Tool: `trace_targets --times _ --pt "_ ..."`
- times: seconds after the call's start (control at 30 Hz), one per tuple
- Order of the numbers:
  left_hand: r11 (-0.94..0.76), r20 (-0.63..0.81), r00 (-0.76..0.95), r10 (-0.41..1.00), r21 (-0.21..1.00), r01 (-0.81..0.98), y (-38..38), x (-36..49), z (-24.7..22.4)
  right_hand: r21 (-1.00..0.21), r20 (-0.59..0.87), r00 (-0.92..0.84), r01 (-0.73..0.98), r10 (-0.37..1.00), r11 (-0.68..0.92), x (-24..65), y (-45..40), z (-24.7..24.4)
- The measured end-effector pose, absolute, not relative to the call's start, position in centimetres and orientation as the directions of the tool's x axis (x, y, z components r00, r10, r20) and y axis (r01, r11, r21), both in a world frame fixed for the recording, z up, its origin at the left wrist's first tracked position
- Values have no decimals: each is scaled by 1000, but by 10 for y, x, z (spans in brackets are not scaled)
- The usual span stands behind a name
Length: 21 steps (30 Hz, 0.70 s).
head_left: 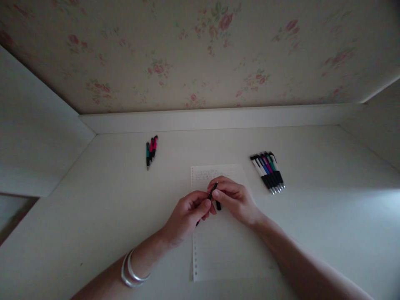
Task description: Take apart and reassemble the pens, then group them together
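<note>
My left hand (pixel 189 212) is closed round a pen (pixel 213 189) with a black grip, its tip pointing up and away to the right. A bit of red and black shows at the pen's lower end, below my left fingers. My right hand (pixel 238 203) pinches the same pen near its tip with thumb and fingers. A second black piece (pixel 218 206) shows just under my right thumb; whether it is held or lies on the paper, I cannot tell. Both hands are above a lined, hole-edged sheet of paper (pixel 225 258) with handwriting along its top.
Several pens (pixel 268 171) in white, blue, purple and green lie side by side on the right of the white desk (pixel 118 216). Three more pens (pixel 151 151), one green and two red-pink, lie at the back left. A flowered wall (pixel 175 50) rises behind.
</note>
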<state>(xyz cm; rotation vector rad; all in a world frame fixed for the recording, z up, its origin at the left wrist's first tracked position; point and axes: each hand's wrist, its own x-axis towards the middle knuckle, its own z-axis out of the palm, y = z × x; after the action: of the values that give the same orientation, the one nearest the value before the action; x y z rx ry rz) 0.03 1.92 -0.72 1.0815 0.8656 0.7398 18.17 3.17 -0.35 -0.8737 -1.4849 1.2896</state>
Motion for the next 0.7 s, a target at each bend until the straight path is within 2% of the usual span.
trace_targets --times 0.33,0.6,0.7 --pt "264 -198 526 827 963 -51 19 -2 -7 -986 162 -374 -105 913 132 183 31 -3" --pt "291 -213 530 821 955 -66 19 -1 -6 -982 103 -262 -178 960 57 179 32 -5" --pt "281 -201 526 827 957 -76 19 -1 -6 -974 70 -326 -224 943 -6 180 29 -4"
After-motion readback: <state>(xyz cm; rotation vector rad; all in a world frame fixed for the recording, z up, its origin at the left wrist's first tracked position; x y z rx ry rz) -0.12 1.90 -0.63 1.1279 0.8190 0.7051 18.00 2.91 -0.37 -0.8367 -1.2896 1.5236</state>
